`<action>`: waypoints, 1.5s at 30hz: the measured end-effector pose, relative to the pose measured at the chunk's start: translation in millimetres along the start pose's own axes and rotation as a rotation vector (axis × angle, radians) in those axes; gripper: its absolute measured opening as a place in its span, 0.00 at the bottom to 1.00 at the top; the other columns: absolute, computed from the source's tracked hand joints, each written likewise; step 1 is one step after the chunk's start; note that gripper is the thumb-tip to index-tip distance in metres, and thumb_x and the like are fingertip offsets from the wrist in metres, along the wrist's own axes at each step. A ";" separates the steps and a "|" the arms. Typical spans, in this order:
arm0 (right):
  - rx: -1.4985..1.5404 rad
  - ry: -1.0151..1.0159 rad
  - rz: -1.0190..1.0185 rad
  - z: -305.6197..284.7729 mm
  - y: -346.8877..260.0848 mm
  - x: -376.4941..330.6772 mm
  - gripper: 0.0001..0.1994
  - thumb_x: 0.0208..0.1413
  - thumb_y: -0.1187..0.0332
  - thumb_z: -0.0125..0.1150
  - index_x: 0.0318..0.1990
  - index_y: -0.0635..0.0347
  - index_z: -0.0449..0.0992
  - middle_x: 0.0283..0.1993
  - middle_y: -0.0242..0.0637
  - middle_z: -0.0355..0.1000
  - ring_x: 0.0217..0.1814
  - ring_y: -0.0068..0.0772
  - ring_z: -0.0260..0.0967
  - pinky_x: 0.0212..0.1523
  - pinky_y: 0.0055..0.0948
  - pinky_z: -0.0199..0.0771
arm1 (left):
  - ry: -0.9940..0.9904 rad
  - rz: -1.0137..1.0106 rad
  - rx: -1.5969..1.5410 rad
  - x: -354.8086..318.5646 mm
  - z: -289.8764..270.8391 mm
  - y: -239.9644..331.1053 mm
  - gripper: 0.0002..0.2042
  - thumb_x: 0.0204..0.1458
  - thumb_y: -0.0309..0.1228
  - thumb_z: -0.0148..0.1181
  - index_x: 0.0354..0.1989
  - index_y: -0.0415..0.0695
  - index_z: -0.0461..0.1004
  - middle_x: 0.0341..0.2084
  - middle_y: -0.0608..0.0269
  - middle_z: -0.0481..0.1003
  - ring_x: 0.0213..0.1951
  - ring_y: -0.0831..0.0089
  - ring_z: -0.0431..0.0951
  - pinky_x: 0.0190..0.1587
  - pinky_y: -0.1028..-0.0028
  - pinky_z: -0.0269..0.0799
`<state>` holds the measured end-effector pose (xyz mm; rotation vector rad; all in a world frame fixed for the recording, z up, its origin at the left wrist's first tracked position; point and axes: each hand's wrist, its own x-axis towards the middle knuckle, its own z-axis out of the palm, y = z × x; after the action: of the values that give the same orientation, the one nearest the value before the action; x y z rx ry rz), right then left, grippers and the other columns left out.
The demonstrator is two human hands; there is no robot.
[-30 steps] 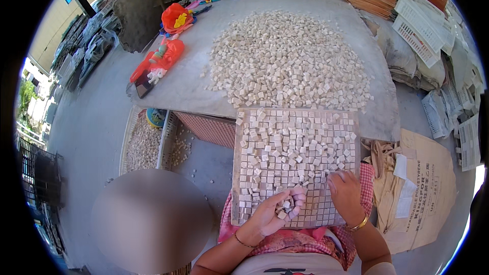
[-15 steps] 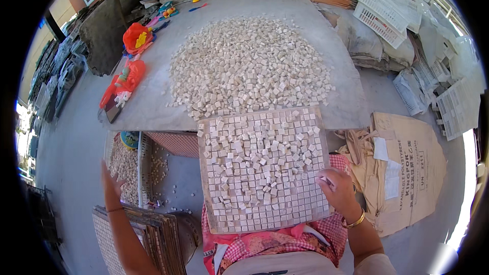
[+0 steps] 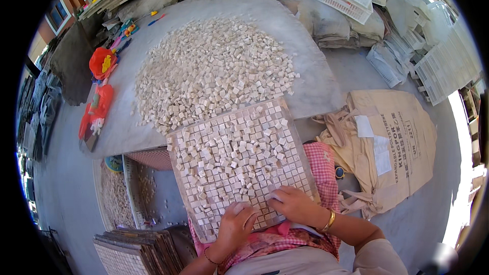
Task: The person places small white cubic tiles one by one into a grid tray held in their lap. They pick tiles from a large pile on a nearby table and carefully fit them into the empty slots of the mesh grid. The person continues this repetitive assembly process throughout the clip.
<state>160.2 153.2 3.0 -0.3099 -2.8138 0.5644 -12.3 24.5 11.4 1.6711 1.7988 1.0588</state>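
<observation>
Left grip (image 3: 236,226) and right grip (image 3: 297,206) curl over tiles (image 3: 234,155) in a tray (image 3: 300,155)

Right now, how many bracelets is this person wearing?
2: a thin dark bracelet, worn just behind the left hand, and a golden bangle, worn just behind the right hand.

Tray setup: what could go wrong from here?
1. Loose cubes lie jumbled over the grid of the tray; a knock or tilt might spill some.
2. The tray's far edge sits close to the pile on the table; a bump could mix in strays.
3. The left hand and right hand work close together at the near side and may disturb seated cubes.
</observation>
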 end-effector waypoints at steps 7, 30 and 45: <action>0.068 0.017 -0.051 0.9 -1.0 6.5 0.09 0.42 0.69 0.51 0.32 0.62 0.70 0.32 0.37 0.63 0.36 0.36 0.64 0.37 0.30 0.68 | 0.014 0.052 0.054 17.5 7.0 6.5 0.05 0.42 0.22 0.61 0.29 0.41 0.74 0.26 0.58 0.71 0.30 0.57 0.71 0.34 0.63 0.67; 0.185 0.301 0.556 -11.3 61.2 23.7 0.13 0.45 0.71 0.63 0.38 0.62 0.70 0.35 0.44 0.67 0.36 0.47 0.69 0.33 0.37 0.71 | 0.174 0.060 0.223 109.3 39.8 -2.1 0.04 0.42 0.22 0.60 0.29 0.40 0.74 0.28 0.56 0.72 0.33 0.56 0.70 0.36 0.63 0.66; 0.298 0.354 0.487 -11.3 68.7 12.0 0.08 0.46 0.71 0.62 0.34 0.61 0.72 0.33 0.42 0.67 0.33 0.45 0.68 0.31 0.35 0.70 | 0.156 0.081 0.088 104.4 50.5 13.6 0.04 0.43 0.22 0.60 0.29 0.41 0.74 0.28 0.57 0.72 0.32 0.57 0.71 0.35 0.64 0.67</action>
<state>162.9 222.2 -12.0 -0.9401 -2.2702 0.9128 19.1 136.9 9.3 1.7700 1.9138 1.1906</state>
